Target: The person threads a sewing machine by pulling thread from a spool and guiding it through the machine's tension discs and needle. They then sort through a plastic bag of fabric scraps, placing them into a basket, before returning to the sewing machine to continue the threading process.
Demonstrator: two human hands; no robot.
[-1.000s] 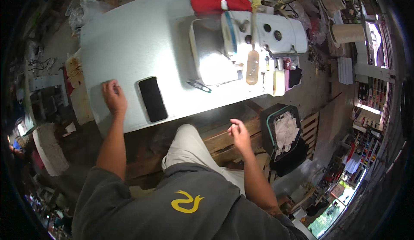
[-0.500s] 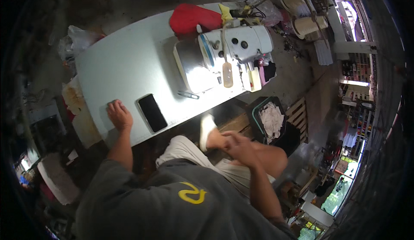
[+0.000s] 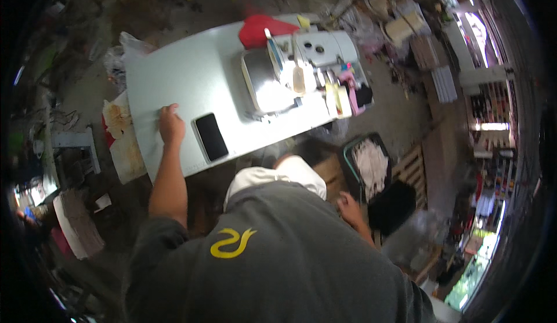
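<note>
My left hand presses on the pale table top with its fingers curled in, and nothing shows in it. Just to its right lies a phone, dark screen up. Low at my right side, beside a tub of pale cloth pieces, hangs my right hand. Its fingers are loosely bent and apart, slightly blurred, with nothing seen in them. A white sewing machine stands at the table's right end, under a bright lamp glow. Blurred thread snips lie near its front.
Red cloth lies behind the machine. A wooden pallet and a black stool-like shape stand to my right. Large thread cones sit at the far right. Clear plastic bags hang by the table's left end.
My right hand has left the bare foot and lower leg and moved down to my right side. The raised leg has come down. My body leans over the table; the view has shifted.
</note>
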